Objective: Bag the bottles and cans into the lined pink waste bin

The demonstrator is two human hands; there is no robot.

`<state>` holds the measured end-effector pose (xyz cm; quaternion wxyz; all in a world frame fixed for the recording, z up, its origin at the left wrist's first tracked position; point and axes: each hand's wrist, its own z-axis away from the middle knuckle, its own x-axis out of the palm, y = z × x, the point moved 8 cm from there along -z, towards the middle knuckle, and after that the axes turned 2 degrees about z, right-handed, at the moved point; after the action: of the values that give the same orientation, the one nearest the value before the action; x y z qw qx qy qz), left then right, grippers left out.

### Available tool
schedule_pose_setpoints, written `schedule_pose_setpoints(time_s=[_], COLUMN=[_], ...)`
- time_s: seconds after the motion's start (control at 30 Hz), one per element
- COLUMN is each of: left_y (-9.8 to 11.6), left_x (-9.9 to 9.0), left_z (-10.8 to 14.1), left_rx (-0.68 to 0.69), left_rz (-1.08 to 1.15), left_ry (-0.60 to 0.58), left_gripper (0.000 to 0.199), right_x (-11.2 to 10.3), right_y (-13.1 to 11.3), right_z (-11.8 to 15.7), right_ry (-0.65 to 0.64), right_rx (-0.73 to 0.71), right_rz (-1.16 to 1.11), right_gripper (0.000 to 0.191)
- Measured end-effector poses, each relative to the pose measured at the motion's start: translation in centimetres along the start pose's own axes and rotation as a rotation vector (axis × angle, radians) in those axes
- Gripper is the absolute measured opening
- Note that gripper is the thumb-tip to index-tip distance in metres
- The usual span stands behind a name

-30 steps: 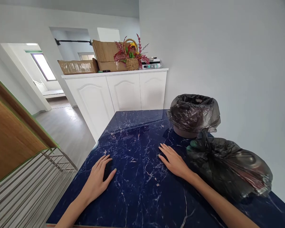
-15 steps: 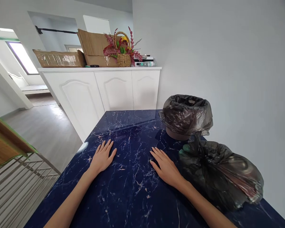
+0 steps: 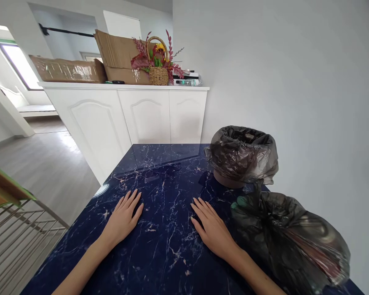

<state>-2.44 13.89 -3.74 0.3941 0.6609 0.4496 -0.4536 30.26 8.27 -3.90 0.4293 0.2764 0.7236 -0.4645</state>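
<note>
As the left hand (image 3: 122,222) lies palm down on the blue marbled counter (image 3: 162,258), its fingers aim forward and a touch inward, thumb out toward the middle, the grip spread and relaxed. Over to the right hand (image 3: 211,229): palm down too, fingers slanting forward and leftward, slightly fanned, thumb well apart, that grip also spread. Just beside it, on the right, the knotted black bag (image 3: 295,233) slumps on the counter; whether the two touch is hard to tell from this angle. Behind the bag, the bin (image 3: 228,179) stands upright, mouth up, wearing a dark liner (image 3: 241,157).
</note>
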Motion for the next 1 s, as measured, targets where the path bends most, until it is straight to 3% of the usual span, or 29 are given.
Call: schedule_pose_setpoints(time_s=[0.4,1.0], left_y=[0.27,0.19], left_x=[-0.31,-0.06], left_z=[0.83,1.15], left_rx=[0.019,0.043], left_rz=[-0.004,-0.018], left_ry=[0.013,0.090], left_gripper=[0.067,0.063], right_x=[0.10,0.11], right_y=[-0.05,-0.05], right_z=[-0.14,-0.14], right_ry=[-0.089,-0.040], right_rx=[0.054,0.045], right_rz=[-0.042,-0.040], right_gripper=[0.064,0.060])
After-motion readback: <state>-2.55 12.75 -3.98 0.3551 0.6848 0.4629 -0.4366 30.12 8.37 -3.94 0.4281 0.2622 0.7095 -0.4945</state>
